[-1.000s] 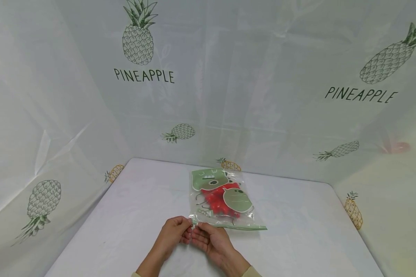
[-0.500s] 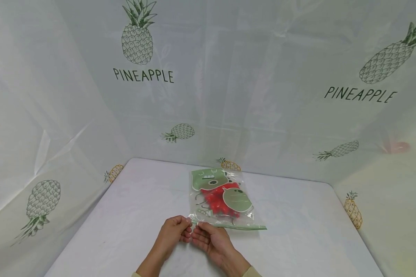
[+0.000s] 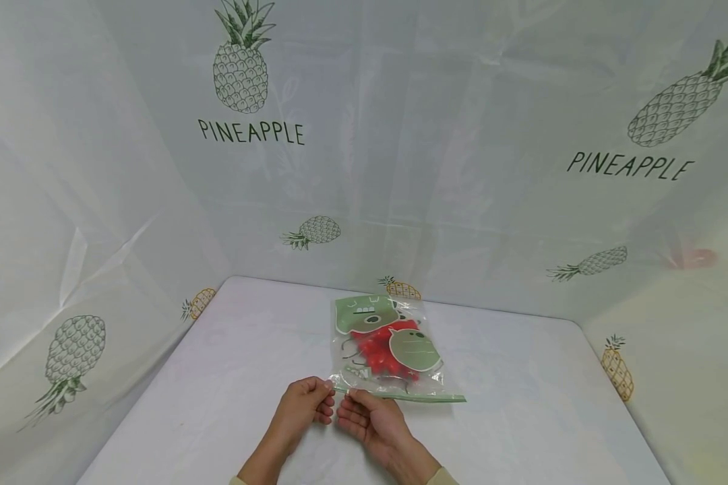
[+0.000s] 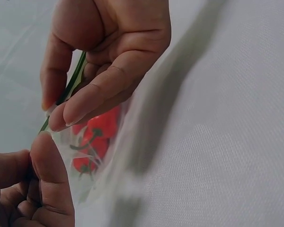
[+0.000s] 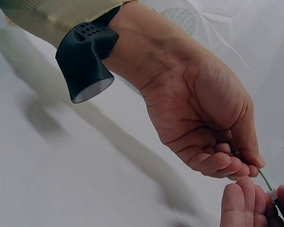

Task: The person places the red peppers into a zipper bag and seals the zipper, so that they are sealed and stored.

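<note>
A clear zip bag (image 3: pixel 415 349) with green cartoon prints lies on the white table, its green zip strip (image 3: pixel 433 399) facing me. Red peppers (image 4: pixel 98 135) with green stems show through the plastic. My left hand (image 3: pixel 303 405) pinches the left end of the strip between thumb and forefinger. Just to its right, my right hand (image 3: pixel 377 423) pinches the strip at a small white slider (image 5: pixel 273 194), its other fingers loosely bent. A short stretch of strip shows between the hands. From the head view the slider is too small to make out.
The white table (image 3: pixel 236 350) runs out on both sides of the bag. Whitish sheets (image 3: pixel 437 162) printed with pineapples hang behind and beside it. A black wrist camera (image 5: pixel 87 61) sits on the left wrist.
My right hand has shifted slightly right along the strip and my left hand slightly left, so the gap between them is a little wider. The bag lies almost unchanged.
</note>
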The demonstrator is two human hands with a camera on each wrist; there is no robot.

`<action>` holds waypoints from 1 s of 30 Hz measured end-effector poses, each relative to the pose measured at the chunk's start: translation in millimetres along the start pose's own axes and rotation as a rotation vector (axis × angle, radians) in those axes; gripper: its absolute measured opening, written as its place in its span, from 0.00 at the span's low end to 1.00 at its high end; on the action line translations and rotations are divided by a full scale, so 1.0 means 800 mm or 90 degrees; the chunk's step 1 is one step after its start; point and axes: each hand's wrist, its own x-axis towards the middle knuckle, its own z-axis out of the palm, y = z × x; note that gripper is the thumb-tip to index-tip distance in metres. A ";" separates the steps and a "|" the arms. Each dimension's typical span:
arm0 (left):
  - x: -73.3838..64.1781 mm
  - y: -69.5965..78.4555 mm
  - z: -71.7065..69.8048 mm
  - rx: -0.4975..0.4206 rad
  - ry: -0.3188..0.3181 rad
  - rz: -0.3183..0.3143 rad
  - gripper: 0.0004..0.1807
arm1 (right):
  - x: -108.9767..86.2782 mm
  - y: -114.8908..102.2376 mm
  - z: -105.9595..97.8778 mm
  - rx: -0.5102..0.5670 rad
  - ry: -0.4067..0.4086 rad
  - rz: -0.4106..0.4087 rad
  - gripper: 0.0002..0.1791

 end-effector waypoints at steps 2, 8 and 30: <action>0.000 0.000 0.000 0.000 0.000 0.001 0.18 | -0.001 -0.001 0.000 0.000 0.003 0.002 0.10; 0.001 0.000 0.000 0.000 0.002 0.002 0.17 | -0.003 -0.002 -0.003 0.000 0.008 0.003 0.11; 0.002 0.003 -0.002 0.003 0.010 -0.001 0.17 | -0.005 -0.005 -0.010 -0.007 0.019 0.005 0.14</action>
